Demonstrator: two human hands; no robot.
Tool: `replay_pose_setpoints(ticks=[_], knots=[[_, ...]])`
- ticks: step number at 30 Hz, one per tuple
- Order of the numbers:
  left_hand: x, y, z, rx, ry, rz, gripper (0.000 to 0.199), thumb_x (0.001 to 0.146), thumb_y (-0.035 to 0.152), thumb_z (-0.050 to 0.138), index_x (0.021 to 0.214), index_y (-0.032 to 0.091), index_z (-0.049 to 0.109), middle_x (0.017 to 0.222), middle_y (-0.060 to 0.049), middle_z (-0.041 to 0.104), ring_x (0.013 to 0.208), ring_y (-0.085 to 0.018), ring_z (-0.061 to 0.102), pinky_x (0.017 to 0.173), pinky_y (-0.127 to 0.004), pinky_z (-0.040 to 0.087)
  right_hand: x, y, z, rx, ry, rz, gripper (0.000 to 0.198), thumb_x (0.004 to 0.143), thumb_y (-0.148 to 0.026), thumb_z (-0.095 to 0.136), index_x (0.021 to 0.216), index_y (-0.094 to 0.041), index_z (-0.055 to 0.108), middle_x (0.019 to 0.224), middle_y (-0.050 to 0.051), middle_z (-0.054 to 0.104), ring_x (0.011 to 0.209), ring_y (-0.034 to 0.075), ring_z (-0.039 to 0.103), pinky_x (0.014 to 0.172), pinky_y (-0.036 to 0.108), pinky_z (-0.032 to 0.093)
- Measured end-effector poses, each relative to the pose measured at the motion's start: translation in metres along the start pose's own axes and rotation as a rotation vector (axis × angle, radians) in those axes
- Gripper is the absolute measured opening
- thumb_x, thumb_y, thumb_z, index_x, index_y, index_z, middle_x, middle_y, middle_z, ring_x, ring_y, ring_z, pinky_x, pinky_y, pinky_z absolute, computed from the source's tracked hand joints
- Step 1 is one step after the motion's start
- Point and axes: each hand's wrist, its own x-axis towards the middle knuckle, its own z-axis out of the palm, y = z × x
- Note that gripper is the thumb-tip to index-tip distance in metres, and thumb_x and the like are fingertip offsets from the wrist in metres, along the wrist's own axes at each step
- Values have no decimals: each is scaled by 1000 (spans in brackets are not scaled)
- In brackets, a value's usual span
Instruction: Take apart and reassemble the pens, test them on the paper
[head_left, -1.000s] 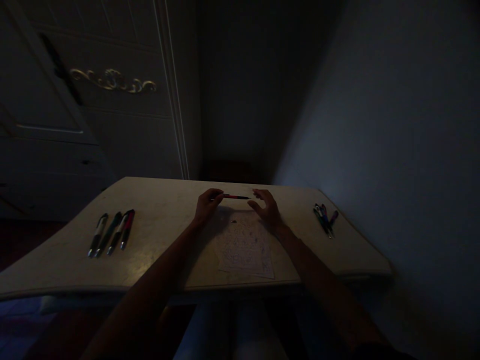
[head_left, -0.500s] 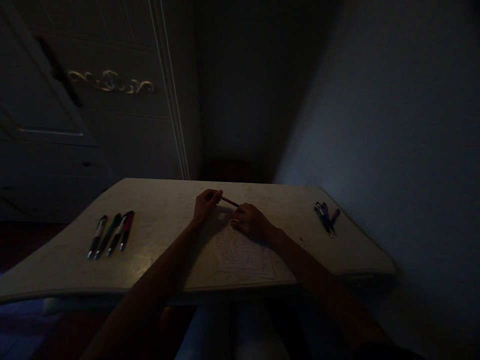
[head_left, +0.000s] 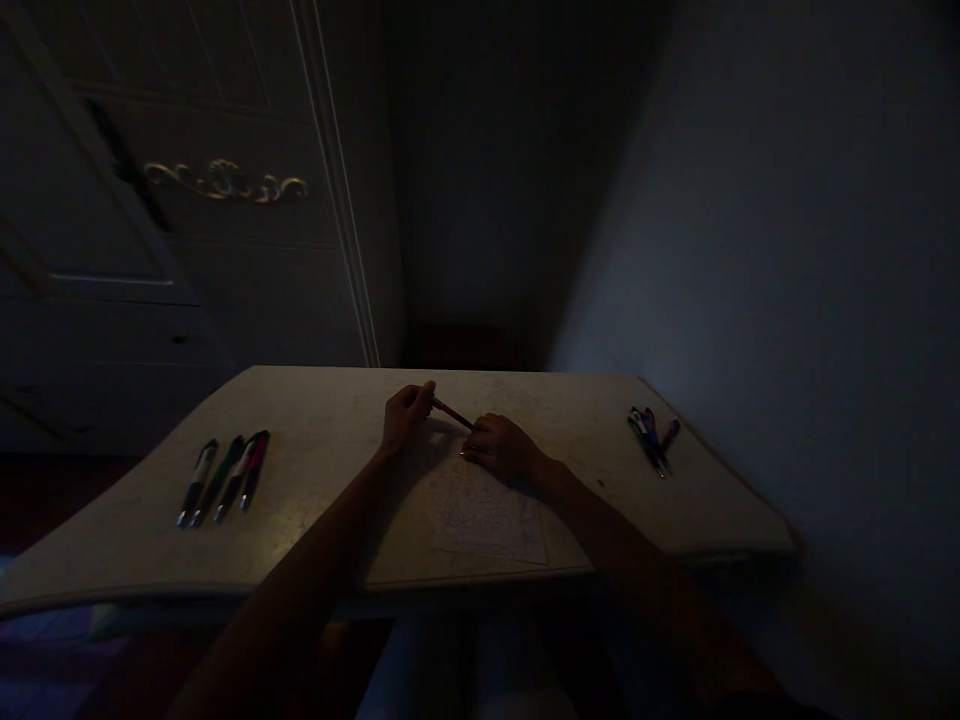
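In the dim head view, a slim dark reddish pen [head_left: 452, 412] slants between my two hands above the table. My left hand [head_left: 406, 413] is closed around its upper left end. At the lower right end, my right hand [head_left: 504, 447] has its fingers closed on the tip; what exactly lies under them is hidden. A sheet of paper with writing [head_left: 491, 522] lies just below my right hand, near the table's front edge.
The pale table [head_left: 322, 430] has several pens in a row [head_left: 225, 480] on its left. A small bunch of pens [head_left: 651, 440] lies at the right, with a tiny dark bit [head_left: 601, 484] nearer. A wall [head_left: 750, 280] borders the right; a cabinet [head_left: 247, 270] stands behind left.
My left hand has shifted slightly left, away from my right hand, and more of the pen shows between them. The whole view has tilted a little.
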Motion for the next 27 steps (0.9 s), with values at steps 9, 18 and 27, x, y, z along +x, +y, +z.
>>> replay_pose_setpoints(ticks=[9, 18, 27], knots=[[4, -1, -4, -90, 92, -57, 47, 75, 62, 65, 67, 16, 62, 55, 1, 52, 49, -11, 46, 47, -24, 36, -1, 4, -14, 352, 303, 248, 11, 89, -27, 60, 88, -18, 65, 81, 3, 63, 74, 15, 55, 70, 28, 43], [6, -2, -5, -159, 127, -94, 45, 74, 59, 67, 69, 15, 63, 56, 1, 53, 48, -10, 46, 46, -23, 36, -3, 7, -11, 653, 442, 461, 25, 89, -35, 53, 108, -21, 63, 78, 0, 63, 70, 14, 58, 66, 27, 47], [7, -5, -5, -210, 107, -94, 43, 72, 58, 69, 70, 15, 63, 56, 1, 54, 49, -10, 47, 47, -23, 37, 1, 16, -6, 888, 527, 511, 22, 84, -40, 60, 95, -23, 51, 91, 3, 73, 77, 16, 69, 71, 29, 52]])
